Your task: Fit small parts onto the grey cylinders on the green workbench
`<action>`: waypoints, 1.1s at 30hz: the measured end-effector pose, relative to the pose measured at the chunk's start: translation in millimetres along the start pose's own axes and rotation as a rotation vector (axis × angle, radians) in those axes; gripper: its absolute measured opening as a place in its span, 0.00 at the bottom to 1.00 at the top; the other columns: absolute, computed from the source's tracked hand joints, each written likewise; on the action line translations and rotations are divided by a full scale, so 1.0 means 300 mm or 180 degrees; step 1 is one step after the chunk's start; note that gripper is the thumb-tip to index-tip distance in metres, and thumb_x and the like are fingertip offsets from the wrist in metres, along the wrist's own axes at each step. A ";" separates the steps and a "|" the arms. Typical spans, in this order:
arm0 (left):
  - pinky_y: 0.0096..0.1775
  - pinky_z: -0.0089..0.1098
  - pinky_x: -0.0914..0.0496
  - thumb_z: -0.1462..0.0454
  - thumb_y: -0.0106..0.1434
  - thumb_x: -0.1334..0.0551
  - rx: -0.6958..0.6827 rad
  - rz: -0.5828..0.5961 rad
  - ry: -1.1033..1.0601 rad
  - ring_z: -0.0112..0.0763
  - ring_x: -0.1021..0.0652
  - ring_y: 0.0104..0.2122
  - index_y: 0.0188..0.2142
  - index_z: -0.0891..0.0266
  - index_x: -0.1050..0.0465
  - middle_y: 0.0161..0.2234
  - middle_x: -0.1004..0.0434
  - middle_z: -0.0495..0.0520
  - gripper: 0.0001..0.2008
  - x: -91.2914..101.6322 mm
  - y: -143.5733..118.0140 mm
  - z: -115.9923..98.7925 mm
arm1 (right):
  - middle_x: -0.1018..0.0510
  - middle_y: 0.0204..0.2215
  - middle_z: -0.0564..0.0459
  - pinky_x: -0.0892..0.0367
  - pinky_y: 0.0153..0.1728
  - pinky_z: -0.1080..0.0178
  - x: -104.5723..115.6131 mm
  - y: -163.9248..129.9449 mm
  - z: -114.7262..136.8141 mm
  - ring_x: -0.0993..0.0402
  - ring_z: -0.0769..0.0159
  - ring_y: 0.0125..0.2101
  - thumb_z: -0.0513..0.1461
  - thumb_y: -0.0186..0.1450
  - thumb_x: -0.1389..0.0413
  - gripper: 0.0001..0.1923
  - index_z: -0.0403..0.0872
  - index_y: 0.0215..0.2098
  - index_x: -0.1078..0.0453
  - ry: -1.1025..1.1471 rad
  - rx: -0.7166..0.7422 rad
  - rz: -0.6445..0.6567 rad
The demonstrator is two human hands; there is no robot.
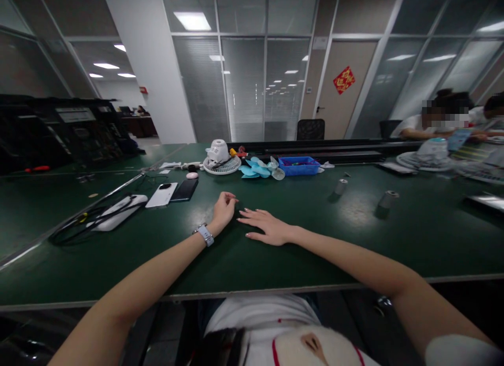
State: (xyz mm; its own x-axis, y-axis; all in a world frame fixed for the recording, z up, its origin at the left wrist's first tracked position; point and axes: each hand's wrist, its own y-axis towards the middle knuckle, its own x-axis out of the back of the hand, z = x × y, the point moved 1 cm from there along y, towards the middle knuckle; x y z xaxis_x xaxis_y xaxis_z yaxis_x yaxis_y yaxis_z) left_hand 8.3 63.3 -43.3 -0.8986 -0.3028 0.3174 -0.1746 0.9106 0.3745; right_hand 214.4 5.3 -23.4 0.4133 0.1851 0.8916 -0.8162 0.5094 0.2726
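Observation:
Both of my hands rest on the dark green table. My left hand, with a watch on the wrist, has its fingers curled in and holds nothing. My right hand lies flat, palm down, fingers spread toward the left hand's fingertips. Farther back stand a white fan housing on a white fan grille, light blue fan blades and a blue tray of small parts.
A white phone and a black phone lie to the left, beside a white device with black cables. Two small grey cylinders stand to the right. Other people sit at the far right with another fan.

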 end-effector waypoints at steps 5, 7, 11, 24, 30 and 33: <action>0.43 0.36 0.29 0.64 0.60 0.44 0.0021 0.0003 -0.0068 0.36 0.19 0.37 0.37 0.59 0.34 0.33 0.20 0.53 0.05 -0.013 0.010 0.021 | 0.39 0.65 0.49 0.51 0.65 0.49 0.001 -0.005 -0.037 0.47 0.59 0.66 0.47 0.72 0.53 0.25 0.52 0.65 0.38 -0.0127 -0.0067 0.0046; 0.43 0.36 0.29 0.64 0.59 0.43 0.0024 0.0018 -0.0138 0.35 0.20 0.36 0.36 0.59 0.34 0.32 0.20 0.53 0.05 -0.016 0.015 0.030 | 0.31 0.60 0.48 0.45 0.62 0.52 0.011 -0.008 -0.056 0.38 0.60 0.62 0.45 0.72 0.51 0.21 0.50 0.61 0.32 -0.0146 0.0015 -0.0130; 0.42 0.35 0.29 0.64 0.59 0.43 0.0024 0.0029 -0.0176 0.35 0.20 0.36 0.36 0.58 0.33 0.32 0.20 0.52 0.04 -0.013 0.016 0.031 | 0.19 0.47 0.53 0.34 0.54 0.58 0.018 -0.011 -0.066 0.24 0.64 0.48 0.37 0.69 0.47 0.15 0.52 0.50 0.23 -0.0162 -0.0079 -0.0609; 0.41 0.35 0.29 0.65 0.60 0.43 -0.0025 0.0154 -0.0117 0.35 0.20 0.36 0.36 0.59 0.32 0.32 0.20 0.52 0.05 -0.013 0.011 0.025 | 0.20 0.46 0.44 0.33 0.44 0.57 0.454 -0.405 -0.462 0.25 0.54 0.44 0.38 0.67 0.49 0.18 0.46 0.51 0.24 -0.2291 -0.2347 -0.2804; 0.41 0.34 0.29 0.65 0.59 0.42 -0.0005 0.0202 -0.0105 0.35 0.20 0.36 0.36 0.58 0.31 0.32 0.20 0.51 0.05 -0.012 0.010 0.025 | 0.20 0.43 0.42 0.33 0.40 0.57 0.501 -0.572 -0.590 0.25 0.55 0.41 0.39 0.65 0.48 0.18 0.46 0.50 0.22 -0.2079 -0.3306 -0.2927; 0.41 0.34 0.29 0.65 0.59 0.43 -0.0047 0.0195 -0.0099 0.35 0.20 0.36 0.36 0.59 0.31 0.32 0.21 0.52 0.05 -0.013 0.010 0.024 | 0.19 0.41 0.43 0.32 0.41 0.57 0.498 -0.577 -0.612 0.24 0.56 0.39 0.39 0.64 0.46 0.18 0.47 0.49 0.21 -0.1854 -0.3456 -0.2955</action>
State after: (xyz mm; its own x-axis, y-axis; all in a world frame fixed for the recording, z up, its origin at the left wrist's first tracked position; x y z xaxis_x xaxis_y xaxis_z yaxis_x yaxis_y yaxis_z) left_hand 8.3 69.2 -49.6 -0.9195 -0.2376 0.3131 -0.1131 0.9229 0.3681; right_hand 491.5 99.1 -3.7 0.1723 -0.7437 0.6460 0.4144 0.6496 0.6374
